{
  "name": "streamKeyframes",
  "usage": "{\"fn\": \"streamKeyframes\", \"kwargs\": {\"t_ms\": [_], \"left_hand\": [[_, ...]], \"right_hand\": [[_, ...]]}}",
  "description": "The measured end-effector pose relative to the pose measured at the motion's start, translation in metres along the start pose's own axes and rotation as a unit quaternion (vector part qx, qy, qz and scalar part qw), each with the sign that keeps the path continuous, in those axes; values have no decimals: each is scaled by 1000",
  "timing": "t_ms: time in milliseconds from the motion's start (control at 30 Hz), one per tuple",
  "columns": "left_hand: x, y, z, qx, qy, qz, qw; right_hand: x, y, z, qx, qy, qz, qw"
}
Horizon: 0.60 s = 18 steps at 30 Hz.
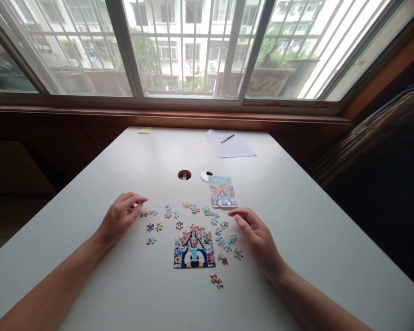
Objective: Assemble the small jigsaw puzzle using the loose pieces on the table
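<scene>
Joined puzzle pieces form the lower part of a jigsaw puzzle (194, 253), with a blue cartoon dog's face and a crowd of small colourful figures. Its upper edge is jagged. My left hand (119, 216) hovers or rests left of the loose pieces, thumb and forefinger slightly apart, just above a brown piece (144, 214); nothing shows between them. On the other side, my right hand (251, 225) lies beside the right-hand pieces, fingers loosely curved and thumb apart, holding nothing visible. Near its fingertips are a picture card (223, 191) of the puzzle and several light-blue pieces (215, 218).
More loose pieces surround the puzzle, including a red pair (216, 281) in front. Farther back on the white table (152, 161) are a cable hole (184, 175), a round cover (206, 176), paper (236, 147) with a pen (227, 138), and a yellow sticky note (145, 131).
</scene>
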State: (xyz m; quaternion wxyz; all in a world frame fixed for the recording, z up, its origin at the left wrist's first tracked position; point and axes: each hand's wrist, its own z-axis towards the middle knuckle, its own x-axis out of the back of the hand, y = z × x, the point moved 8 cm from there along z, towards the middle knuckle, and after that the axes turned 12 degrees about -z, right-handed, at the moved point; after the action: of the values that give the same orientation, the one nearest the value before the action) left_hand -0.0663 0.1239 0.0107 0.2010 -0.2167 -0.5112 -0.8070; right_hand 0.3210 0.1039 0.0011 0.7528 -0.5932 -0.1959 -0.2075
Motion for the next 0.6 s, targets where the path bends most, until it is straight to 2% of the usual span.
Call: {"fn": "streamKeyframes", "kwargs": {"t_ms": [600], "left_hand": [[-1, 1, 0, 3, -7, 1, 1000]], "right_hand": [[1, -1, 0, -6, 0, 2, 1000]]}}
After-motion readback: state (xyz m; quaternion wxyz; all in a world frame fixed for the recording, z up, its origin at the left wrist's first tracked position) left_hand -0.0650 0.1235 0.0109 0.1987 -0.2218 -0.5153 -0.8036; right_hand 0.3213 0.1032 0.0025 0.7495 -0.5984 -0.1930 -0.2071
